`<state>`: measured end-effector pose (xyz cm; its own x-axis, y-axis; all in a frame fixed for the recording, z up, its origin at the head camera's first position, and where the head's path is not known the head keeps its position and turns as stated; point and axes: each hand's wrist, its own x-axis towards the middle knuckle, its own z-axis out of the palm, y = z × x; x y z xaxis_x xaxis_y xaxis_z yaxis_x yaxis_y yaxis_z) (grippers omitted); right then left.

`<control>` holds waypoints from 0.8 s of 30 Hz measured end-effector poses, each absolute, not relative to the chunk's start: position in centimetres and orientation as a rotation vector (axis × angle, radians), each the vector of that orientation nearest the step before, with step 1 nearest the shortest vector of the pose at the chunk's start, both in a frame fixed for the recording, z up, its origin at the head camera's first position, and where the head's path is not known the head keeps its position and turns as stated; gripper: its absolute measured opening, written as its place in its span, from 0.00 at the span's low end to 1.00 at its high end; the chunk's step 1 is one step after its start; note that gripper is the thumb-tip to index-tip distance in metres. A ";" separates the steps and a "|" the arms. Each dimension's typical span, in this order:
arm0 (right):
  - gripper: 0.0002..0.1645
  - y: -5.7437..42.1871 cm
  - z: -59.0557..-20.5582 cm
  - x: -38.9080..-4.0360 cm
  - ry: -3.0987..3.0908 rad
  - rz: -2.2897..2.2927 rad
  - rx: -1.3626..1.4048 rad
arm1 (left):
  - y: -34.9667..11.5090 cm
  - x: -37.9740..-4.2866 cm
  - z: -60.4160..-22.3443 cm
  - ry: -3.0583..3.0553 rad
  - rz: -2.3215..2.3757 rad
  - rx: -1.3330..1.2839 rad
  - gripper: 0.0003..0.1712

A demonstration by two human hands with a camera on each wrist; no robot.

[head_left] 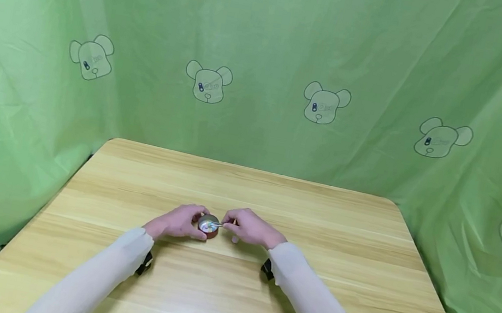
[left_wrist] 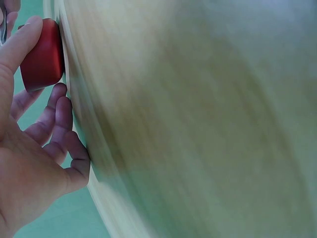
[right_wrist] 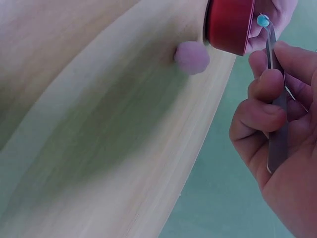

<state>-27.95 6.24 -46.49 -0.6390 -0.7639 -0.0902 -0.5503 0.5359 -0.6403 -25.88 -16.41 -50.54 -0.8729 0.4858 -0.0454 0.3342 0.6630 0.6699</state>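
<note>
A small round red tin (head_left: 206,235) stands on the table with several pastel-coloured bits inside it. My left hand (head_left: 180,220) grips the tin by its sides, thumb nearest me; the left wrist view shows the thumb along the smooth red wall (left_wrist: 43,62). In my right hand (head_left: 250,227) is a pair of metal tweezers (right_wrist: 279,141), pinched between thumb and fingers. Their tips hold a small turquoise ball (right_wrist: 263,20) right at the tin's rim. A fuzzy pale pink ball (right_wrist: 192,58) lies on the table beside the tin, below my right hand.
The light wooden table (head_left: 244,194) extends around both hands, with its far edge at the green curtain (head_left: 254,135). Bear faces are printed on the curtain, which hangs on the left, back and right.
</note>
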 end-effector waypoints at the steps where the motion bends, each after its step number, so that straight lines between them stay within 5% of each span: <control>1: 0.10 6.2 -46.6 -28.0 2.410 -0.826 -1.079 | -16.4 -25.9 -50.5 2.660 1.004 0.666 0.31; 24: 0.09 5.4 -47.1 -28.6 2.404 -0.821 -0.976 | -16.5 -25.8 -50.5 2.658 1.003 0.656 0.31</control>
<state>-28.56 5.36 -47.14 -0.6673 -0.7289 -0.1533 -0.4827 0.5800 -0.6562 -25.81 -16.48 -50.45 -0.8746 0.4821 -0.0514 0.3279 0.6663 0.6697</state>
